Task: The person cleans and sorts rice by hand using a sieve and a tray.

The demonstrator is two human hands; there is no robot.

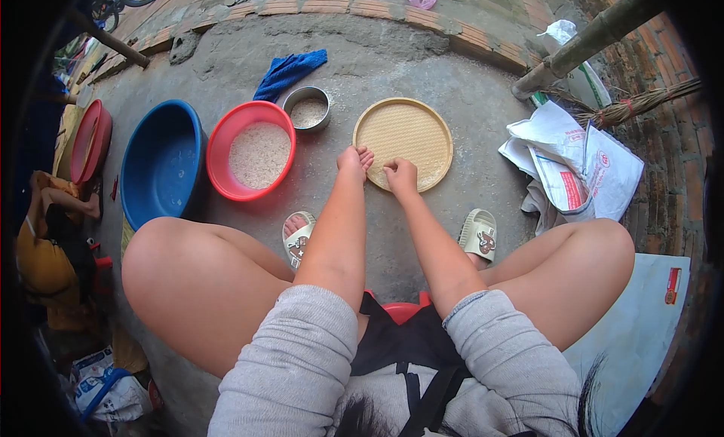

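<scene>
A round woven bamboo tray [407, 135] lies on the concrete in front of me. Over its near left edge is my left hand [355, 161], palm turned up and fingers loosely curled but apart; I see nothing held in it. My right hand [400, 176] is above the tray's near rim, thumb and fingers pressed together. Whatever is between those fingers, if anything, is too small to make out. To the left, a red basin [214, 162] holds white rice-like grains [260, 154]. Beside it stands a metal pot [326, 120] with more grains inside.
A large blue basin [162, 165] stands left of the red one. A blue cloth [290, 71] lies behind the pot. White sacks [584, 162] are heaped at the right by a bamboo pole [581, 49]. Another person [56, 241] sits at far left. Grains are scattered around the tray.
</scene>
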